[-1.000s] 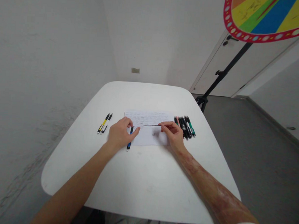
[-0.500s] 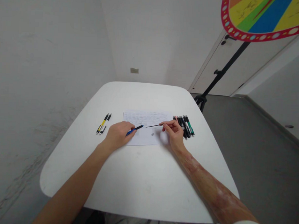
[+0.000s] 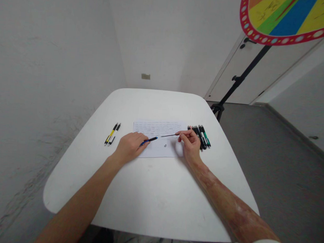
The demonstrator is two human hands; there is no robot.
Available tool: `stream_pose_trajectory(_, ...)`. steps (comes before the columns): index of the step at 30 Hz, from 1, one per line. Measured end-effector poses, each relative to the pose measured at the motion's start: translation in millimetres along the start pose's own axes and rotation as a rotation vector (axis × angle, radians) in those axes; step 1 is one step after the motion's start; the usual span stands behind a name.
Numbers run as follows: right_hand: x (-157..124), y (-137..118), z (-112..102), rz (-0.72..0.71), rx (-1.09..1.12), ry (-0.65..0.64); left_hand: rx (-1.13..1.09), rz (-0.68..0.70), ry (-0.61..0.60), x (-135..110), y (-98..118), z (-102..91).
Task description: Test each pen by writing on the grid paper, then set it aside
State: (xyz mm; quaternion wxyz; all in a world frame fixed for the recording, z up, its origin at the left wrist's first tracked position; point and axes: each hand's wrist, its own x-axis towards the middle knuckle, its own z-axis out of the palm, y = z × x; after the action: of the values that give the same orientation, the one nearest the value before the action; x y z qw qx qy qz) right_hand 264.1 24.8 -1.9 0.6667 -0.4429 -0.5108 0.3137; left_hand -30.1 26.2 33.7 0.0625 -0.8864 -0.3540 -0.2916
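Note:
My left hand (image 3: 128, 146) is closed around a blue pen (image 3: 153, 139), its black end sticking out toward the right. Between the fingertips of my right hand (image 3: 191, 143) is a thin dark pen refill (image 3: 169, 136), held nearly level and pointing left. A small gap separates the refill's tip from the pen's black end. Below them, a small grey piece (image 3: 165, 145) lies on a sheet of paper (image 3: 157, 152) with handwriting on its upper half; its exact kind is too small to tell. Both hands partly cover the sheet's sides.
A yellow pen (image 3: 110, 135) and a white pen (image 3: 114, 134) lie left of the paper on the white table (image 3: 154, 192). Several black, white and green pens (image 3: 203, 136) lie together at the right, partly behind my right hand. A colourful wheel (image 3: 285, 19) on a black stand (image 3: 239, 81) rises beyond.
Both hands have shifted slightly to the right, carrying the blue pen and the refill along. The other pens, the paper and the small grey piece stay put.

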Motion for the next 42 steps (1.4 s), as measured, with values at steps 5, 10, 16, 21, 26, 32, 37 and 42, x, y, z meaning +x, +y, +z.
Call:
stream_pose_trajectory(5, 0.3, -1.9, -0.8, 0.003, 0.010, -0.018, 0.016, 0.002, 0.004, 0.3, -1.3, 0.0)
stream_pose_trajectory(10, -3.7, -7.3, 2.8, 0.025, 0.009, -0.084, 0.054, 0.029, 0.002, 1.1, -0.8, 0.5)
stream_pose_trajectory(16, -14.8, -20.1, 10.9, -0.045, -0.219, -0.386, 0.013, 0.102, -0.042, 1.8, 7.1, 4.7)
stream_pose_trajectory(21, -15.0, -19.9, 10.4, -0.059, -0.272, -0.430, 0.008, 0.140, -0.026, 2.7, 10.4, 6.8)
stream_pose_trajectory(26, -13.5, -19.6, 9.5, -0.096, -0.283, -0.477, -0.001, 0.146, -0.010, 2.9, 10.3, 8.1)
stream_pose_trajectory(32, -13.4, -24.4, 8.2, -0.270, -0.483, -0.461, 0.009, 0.117, -0.013, 2.9, 7.9, 8.4)
stream_pose_trajectory(37, -10.8, -18.8, 5.6, -0.313, -0.733, -0.548, 0.041, 0.088, -0.009, 2.1, 4.0, 9.2)
stream_pose_trajectory(42, -10.0, -11.9, 3.4, -0.218, -0.621, -0.487, 0.028, 0.078, -0.006, 1.1, 2.9, 11.0)
